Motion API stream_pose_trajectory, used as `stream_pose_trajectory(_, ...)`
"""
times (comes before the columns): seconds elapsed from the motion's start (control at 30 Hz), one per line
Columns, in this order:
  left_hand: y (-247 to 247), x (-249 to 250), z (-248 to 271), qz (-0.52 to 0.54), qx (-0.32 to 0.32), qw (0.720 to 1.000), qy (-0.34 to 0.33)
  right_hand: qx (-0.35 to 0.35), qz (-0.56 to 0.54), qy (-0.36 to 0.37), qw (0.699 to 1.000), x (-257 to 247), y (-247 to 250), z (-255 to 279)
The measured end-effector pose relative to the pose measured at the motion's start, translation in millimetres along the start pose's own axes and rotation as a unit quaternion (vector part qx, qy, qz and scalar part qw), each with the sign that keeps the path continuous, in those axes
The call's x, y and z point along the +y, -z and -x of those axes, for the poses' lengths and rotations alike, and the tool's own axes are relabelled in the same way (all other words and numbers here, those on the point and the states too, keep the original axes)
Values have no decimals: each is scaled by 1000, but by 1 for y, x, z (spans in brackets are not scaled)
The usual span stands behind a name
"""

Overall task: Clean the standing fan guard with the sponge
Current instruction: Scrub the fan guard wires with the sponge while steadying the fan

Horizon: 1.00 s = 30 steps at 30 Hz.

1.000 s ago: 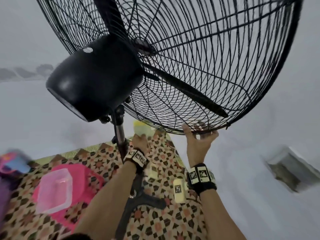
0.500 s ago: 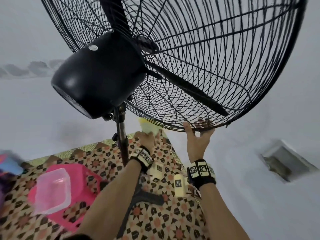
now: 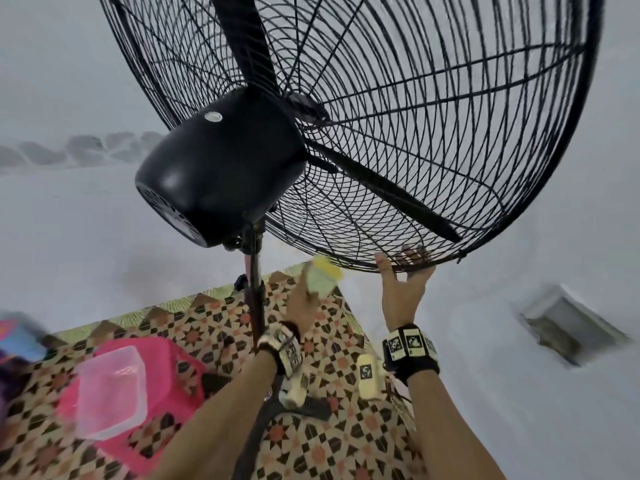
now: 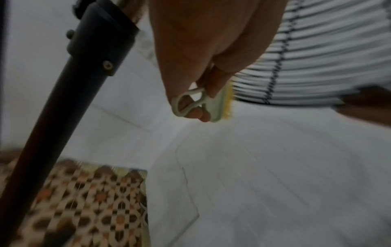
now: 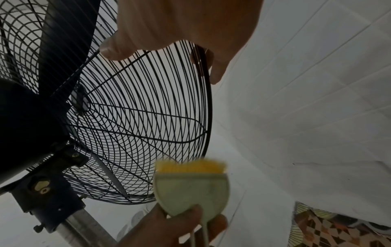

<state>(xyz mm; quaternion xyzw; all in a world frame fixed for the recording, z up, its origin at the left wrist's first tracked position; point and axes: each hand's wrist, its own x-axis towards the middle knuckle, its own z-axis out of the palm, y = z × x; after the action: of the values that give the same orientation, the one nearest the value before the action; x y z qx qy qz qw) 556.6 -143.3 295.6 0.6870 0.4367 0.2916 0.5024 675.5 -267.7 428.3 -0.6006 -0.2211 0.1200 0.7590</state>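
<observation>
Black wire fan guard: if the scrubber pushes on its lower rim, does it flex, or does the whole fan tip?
The black wire fan guard is thin wire mesh, so it probably gives a little locally. The right hand grips its bottom rim, which should damp any swing. A big head on one slim black pole looks top-heavy; hard pushes from the pale green yellow-bristled scrubber in the left hand might rock it.

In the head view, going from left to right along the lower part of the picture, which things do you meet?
Clear plastic container → fan pole → left hand holding the sponge → right hand on the fan guard rim → wall vent.
</observation>
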Motion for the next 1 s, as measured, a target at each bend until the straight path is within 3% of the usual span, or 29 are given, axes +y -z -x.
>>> stream_pose_trajectory(0.07, -5, -8, 19, 2, -50, 998, -30, 0, 3, 3, 1000, 0, 0, -1)
stream_pose_trajectory(0.17, 24, -10, 3, 82, 57, 994, 47, -2, 10, 4, 1000, 3, 3, -1)
stream_pose_trajectory(0.27, 46, -1, -25, 63, 133, 984, 99, 2, 5, -2, 1000, 6, 3, -1)
stream_pose_trajectory(0.33, 35, 13, -19, 38, 122, 989, 69, 5, 5, -13, 1000, 7, 2, -1)
stream_pose_trajectory(0.47, 10, 18, 33, -15, -2, 999, -35, 9, 18, -10, 1000, 8, 1, -4)
stream_pose_trajectory(0.6, 49, 16, 6, 42, 91, 991, 85, 7, 23, -14, 1000, 10, 3, -3)
stream_pose_trajectory(0.67, 60, 21, -10, 94, 117, 984, 99, 10, 28, -16, 999, 9, 4, -2)
stream_pose_trajectory(0.87, 28, 31, 37, 21, 23, 999, 32, 13, 41, -33, 999, 7, 2, -2)
stream_pose_trajectory(0.93, 44, 39, 36, 55, 70, 996, 25, 9, 41, -39, 998, 7, 5, -1)
stream_pose_trajectory(1.0, 62, 55, 22, 180, 142, 972, 53, 12, 50, -38, 998, 6, 5, 0)
